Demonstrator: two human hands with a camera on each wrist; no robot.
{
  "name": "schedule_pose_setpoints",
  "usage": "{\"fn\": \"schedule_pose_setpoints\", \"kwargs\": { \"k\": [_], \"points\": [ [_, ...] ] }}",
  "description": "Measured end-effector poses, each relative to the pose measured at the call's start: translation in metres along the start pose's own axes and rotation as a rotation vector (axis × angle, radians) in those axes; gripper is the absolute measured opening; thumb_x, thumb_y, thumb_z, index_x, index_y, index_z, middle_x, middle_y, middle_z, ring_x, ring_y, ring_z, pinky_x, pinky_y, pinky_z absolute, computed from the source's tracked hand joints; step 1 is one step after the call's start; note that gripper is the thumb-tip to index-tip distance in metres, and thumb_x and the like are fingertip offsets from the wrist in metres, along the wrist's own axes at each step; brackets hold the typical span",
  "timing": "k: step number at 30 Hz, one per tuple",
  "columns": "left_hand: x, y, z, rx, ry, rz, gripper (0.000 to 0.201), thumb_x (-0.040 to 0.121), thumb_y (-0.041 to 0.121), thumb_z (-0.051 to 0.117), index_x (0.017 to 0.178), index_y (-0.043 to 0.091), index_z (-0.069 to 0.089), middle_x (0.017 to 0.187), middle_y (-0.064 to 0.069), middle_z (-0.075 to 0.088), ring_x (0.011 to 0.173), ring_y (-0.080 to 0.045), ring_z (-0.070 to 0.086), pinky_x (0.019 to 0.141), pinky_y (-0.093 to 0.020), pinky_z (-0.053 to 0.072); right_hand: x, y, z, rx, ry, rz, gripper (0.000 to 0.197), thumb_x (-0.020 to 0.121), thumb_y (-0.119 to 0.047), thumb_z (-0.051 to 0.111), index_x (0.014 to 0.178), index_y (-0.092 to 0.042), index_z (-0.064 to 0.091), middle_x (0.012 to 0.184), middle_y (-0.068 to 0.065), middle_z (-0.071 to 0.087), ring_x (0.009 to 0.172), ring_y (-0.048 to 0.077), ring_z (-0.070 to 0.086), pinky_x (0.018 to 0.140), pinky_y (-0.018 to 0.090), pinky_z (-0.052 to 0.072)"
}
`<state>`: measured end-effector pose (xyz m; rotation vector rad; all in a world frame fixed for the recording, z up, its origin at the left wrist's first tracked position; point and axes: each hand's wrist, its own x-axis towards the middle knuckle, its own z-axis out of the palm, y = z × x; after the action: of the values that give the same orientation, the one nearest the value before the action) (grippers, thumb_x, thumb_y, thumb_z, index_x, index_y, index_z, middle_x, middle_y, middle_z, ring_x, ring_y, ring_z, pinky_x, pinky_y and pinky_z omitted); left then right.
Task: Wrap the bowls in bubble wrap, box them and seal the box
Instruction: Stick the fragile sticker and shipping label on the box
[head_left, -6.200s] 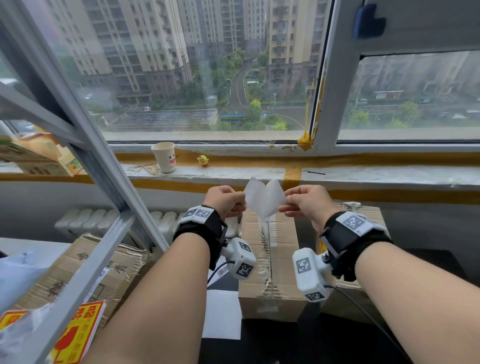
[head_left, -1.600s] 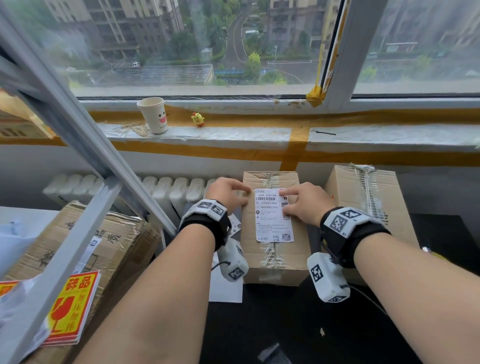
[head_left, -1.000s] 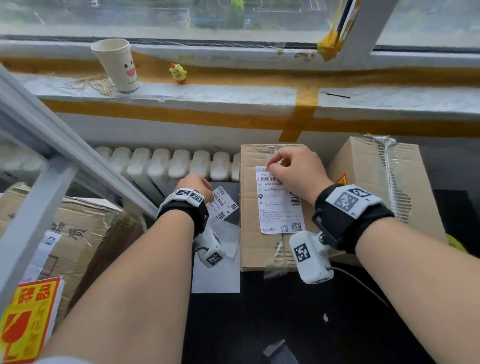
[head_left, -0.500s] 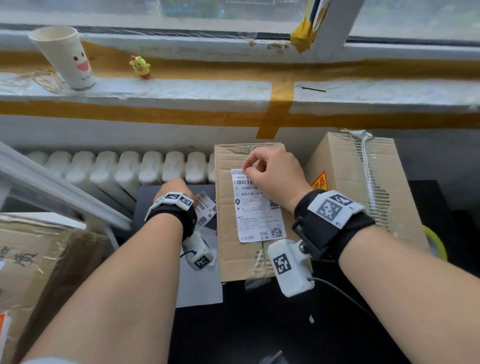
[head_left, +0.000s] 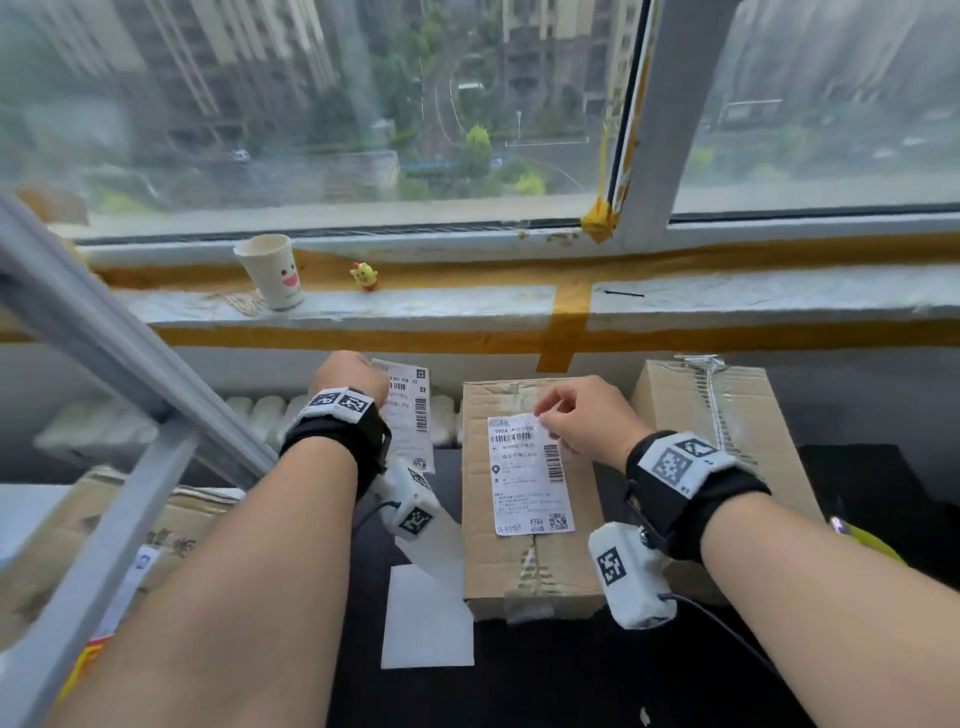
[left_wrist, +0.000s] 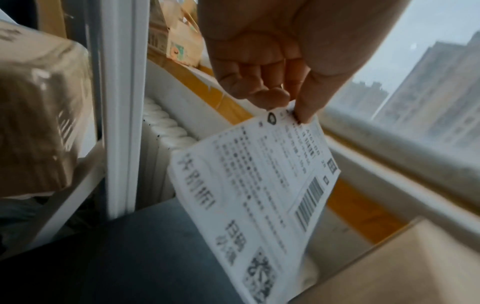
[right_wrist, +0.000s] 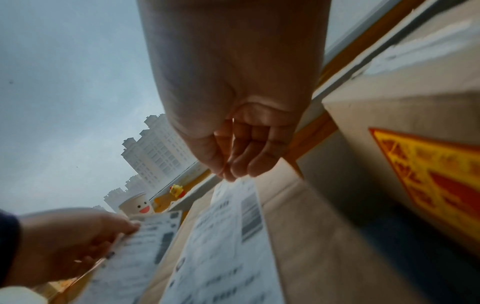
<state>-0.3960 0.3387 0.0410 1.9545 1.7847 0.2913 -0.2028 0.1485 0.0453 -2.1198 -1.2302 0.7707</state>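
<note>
Right, your left hand (head_left: 349, 375) pinches a loose shipping label (head_left: 408, 415) by its top edge, thumb against fingertips, and it dangles above the dark table (head_left: 571, 686), left of the box (head_left: 530, 499). Your right hand (head_left: 582, 421) sits over the box's far end, fingers curled and bunched at the top corner of the stuck-on label (head_left: 530, 478); whether they grip that corner, I cannot tell. The box lies taped shut between a white sheet (head_left: 427, 618) and a second carton (head_left: 727, 431).
</note>
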Motion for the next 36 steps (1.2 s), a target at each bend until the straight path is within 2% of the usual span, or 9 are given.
{"fn": "schedule_pose_setpoints", "kwargs": {
  "k": [4, 7, 9, 11, 14, 17, 20, 24, 36],
  "points": [
    [-0.018, 0.039, -0.031, -0.189, 0.05, 0.039, 0.015, 0.084, 0.022, 0.062, 0.074, 0.013, 0.065, 0.078, -0.007, 0.064, 0.073, -0.027, 0.057, 0.061, -0.025, 0.042, -0.008, -0.006, -0.026, 0.012, 0.065, -0.017, 0.017, 0.089, -0.016, 0.061, 0.078, -0.027, 0.068, 0.076, -0.006, 0.065, 0.076, 0.014, 0.062, 0.081, 0.039, 0.057],
    [-0.04, 0.075, -0.034, -0.45, -0.111, 0.134, 0.028, 0.083, 0.02, 0.07, 0.06, 0.018, 0.055, 0.068, -0.007, 0.06, 0.057, -0.021, 0.051, 0.053, -0.023, 0.044, -0.014, -0.012, -0.043, 0.056, 0.129, -0.056, 0.004, 0.09, -0.026, 0.063, 0.087, -0.026, 0.066, 0.084, -0.007, 0.065, 0.082, 0.013, 0.063, 0.081, 0.04, 0.057],
    [-0.059, 0.099, -0.031, -0.558, -0.281, 0.207, 0.021, 0.085, 0.016, 0.072, 0.069, 0.014, 0.059, 0.069, -0.008, 0.062, 0.051, -0.015, 0.053, 0.048, -0.02, 0.047, -0.018, -0.015, -0.055, 0.127, 0.185, -0.061, 0.017, 0.089, -0.034, 0.066, 0.102, -0.023, 0.064, 0.093, -0.005, 0.065, 0.086, 0.014, 0.063, 0.08, 0.038, 0.057],
    [-0.08, 0.121, -0.026, -0.535, -0.429, 0.289, 0.012, 0.086, 0.016, 0.071, 0.078, 0.01, 0.064, 0.07, -0.006, 0.065, 0.053, -0.012, 0.058, 0.052, -0.021, 0.053, -0.021, -0.015, -0.067, 0.215, 0.239, -0.052, 0.027, 0.087, -0.035, 0.07, 0.108, -0.021, 0.062, 0.099, -0.003, 0.066, 0.09, 0.015, 0.064, 0.081, 0.037, 0.056],
    [-0.1, 0.142, -0.015, -0.514, -0.557, 0.359, 0.011, 0.086, 0.015, 0.071, 0.078, 0.009, 0.065, 0.067, -0.004, 0.068, 0.054, -0.01, 0.063, 0.058, -0.022, 0.056, -0.029, -0.013, -0.087, 0.323, 0.336, -0.047, 0.008, 0.086, -0.02, 0.072, 0.084, -0.02, 0.064, 0.091, 0.002, 0.07, 0.084, 0.017, 0.066, 0.078, 0.036, 0.057],
    [-0.111, 0.156, -0.007, -0.547, -0.582, 0.37, 0.012, 0.087, 0.018, 0.07, 0.078, 0.011, 0.066, 0.065, -0.002, 0.07, 0.054, -0.009, 0.065, 0.058, -0.023, 0.057, -0.035, -0.003, -0.103, 0.338, 0.379, -0.01, 0.019, 0.087, -0.014, 0.07, 0.07, -0.015, 0.063, 0.073, 0.002, 0.067, 0.063, 0.015, 0.059, 0.058, 0.025, 0.051],
    [-0.115, 0.167, -0.002, -0.625, -0.58, 0.35, 0.015, 0.094, 0.022, 0.061, 0.085, 0.011, 0.066, 0.069, -0.002, 0.072, 0.055, -0.01, 0.066, 0.063, -0.026, 0.058, -0.044, 0.004, -0.113, 0.392, 0.369, 0.024, 0.018, 0.089, -0.008, 0.067, 0.071, -0.008, 0.063, 0.07, 0.006, 0.064, 0.05, 0.012, 0.053, 0.044, 0.019, 0.043],
    [-0.121, 0.175, 0.002, -0.679, -0.617, 0.32, 0.017, 0.096, 0.02, 0.057, 0.085, 0.009, 0.066, 0.081, -0.01, 0.072, 0.061, -0.014, 0.068, 0.075, -0.033, 0.059, -0.049, 0.012, -0.12, 0.431, 0.365, 0.036, 0.013, 0.089, -0.007, 0.067, 0.085, 0.005, 0.065, 0.079, 0.015, 0.066, 0.051, 0.014, 0.055, 0.047, 0.022, 0.045],
    [-0.128, 0.177, 0.006, -0.703, -0.679, 0.297, 0.011, 0.095, 0.016, 0.058, 0.093, 0.007, 0.064, 0.083, -0.01, 0.074, 0.065, -0.015, 0.07, 0.068, -0.029, 0.059, -0.056, 0.023, -0.128, 0.443, 0.343, 0.032, 0.008, 0.09, -0.008, 0.066, 0.083, -0.003, 0.065, 0.083, 0.013, 0.07, 0.053, 0.014, 0.057, 0.048, 0.02, 0.045]
  ]
}}
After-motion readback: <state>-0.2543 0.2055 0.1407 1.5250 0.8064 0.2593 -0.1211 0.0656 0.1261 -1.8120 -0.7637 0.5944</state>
